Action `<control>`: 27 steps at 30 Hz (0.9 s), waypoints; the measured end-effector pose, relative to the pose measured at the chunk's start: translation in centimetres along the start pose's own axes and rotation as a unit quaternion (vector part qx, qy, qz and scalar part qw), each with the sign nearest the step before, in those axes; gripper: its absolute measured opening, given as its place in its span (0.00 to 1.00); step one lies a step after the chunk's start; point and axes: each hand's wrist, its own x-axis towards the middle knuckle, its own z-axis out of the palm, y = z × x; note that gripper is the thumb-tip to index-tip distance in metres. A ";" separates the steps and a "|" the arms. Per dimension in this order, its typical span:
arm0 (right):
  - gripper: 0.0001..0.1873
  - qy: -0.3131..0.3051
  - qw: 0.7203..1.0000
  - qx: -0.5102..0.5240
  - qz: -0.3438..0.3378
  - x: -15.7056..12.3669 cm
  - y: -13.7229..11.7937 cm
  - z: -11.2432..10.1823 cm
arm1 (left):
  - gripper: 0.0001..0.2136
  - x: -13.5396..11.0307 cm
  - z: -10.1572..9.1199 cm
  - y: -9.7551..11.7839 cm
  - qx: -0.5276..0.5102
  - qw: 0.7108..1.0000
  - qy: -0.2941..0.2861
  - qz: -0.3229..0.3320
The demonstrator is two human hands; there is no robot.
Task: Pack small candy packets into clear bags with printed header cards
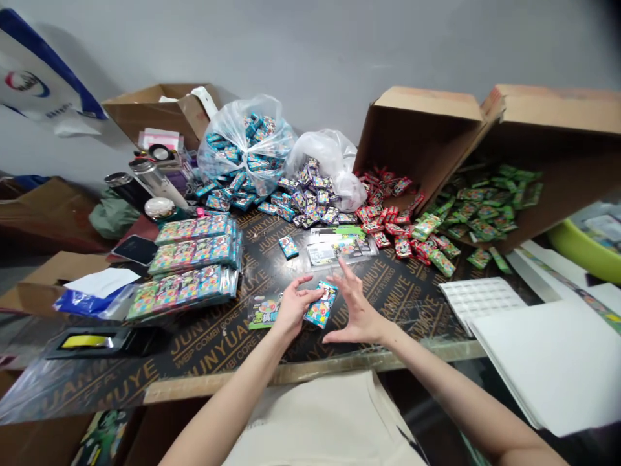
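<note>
My left hand (292, 309) pinches a small blue printed box (321, 309) between thumb and fingers, near the table's front edge. Just right of that box, my right hand (358, 312) is open, its fingers spread and holding nothing. Partly under my left hand lies a clear bag with a printed header (262, 313). A single small blue box (288, 246) rests on the dark table (213, 349) farther back. Beside it are flat printed plastic sleeves (339, 249).
Loose blue boxes (228, 194), purple boxes (310, 200), red boxes (388, 217) and green boxes (485, 210) spread across the back. Cartons (407, 123) stand tipped at right. Stacked filled packs (187, 288), a tape dispenser (104, 341) and a phone (134, 250) are at left; white sheets (548, 356) at right.
</note>
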 end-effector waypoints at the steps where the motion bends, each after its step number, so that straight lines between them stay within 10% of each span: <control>1: 0.58 0.013 1.000 -0.007 0.007 -0.1 -0.1 0.4 | 0.30 0.0 0.2 -0.4 0.005 1.000 0.012 0.008; 6: 0.50 0.052 0.998 -0.026 0.016 -1.2 1.2 0.3 | 0.27 0.0 -1.7 -0.7 0.234 0.966 -0.024 0.107; 11: 0.50 0.079 0.994 -0.062 0.053 -2.5 4.6 0.3 | 0.42 0.5 -5.3 -0.8 0.638 0.726 -0.122 0.225; 13: 0.49 0.060 0.995 -0.062 0.049 -2.8 5.5 1.1 | 0.47 0.8 -5.7 -1.3 0.694 0.671 -0.129 0.227; 27: 0.58 -0.061 0.986 0.153 0.003 -1.8 4.4 0.8 | 0.54 0.6 -5.2 1.4 0.654 0.681 -0.164 0.284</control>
